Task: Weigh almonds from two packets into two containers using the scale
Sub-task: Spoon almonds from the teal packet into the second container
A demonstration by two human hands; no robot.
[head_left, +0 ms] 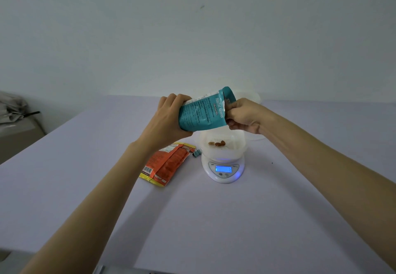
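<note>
The teal packet is up in the air, held in both hands directly above the container that sits on the scale. The left hand wraps around the packet's closed base, fingers curled behind it and thumb side toward the camera. The right hand pinches the opened mouth end, its fingers tucked tight at the torn edge.

The packet lies close to level, its long axis running left to right across the person's view. The base is on the left and the mouth points right, above the container rather than down into it. By the look of it, it needs more downward tip for a steady pour.

On progress, it's early days. Only three almonds lie on the container's floor. The scale's blue display is lit, though the figure is too small to read with confidence. So the first weighing looks barely begun.

The orange packet lies flat on the table just left of the scale, with a small binder clip at its far end. Whether it has been opened cannot be told from here. A second container shows pale behind the right hand, mostly hidden, and its contents cannot be seen. That whole second portion appears to lie ahead.
</note>
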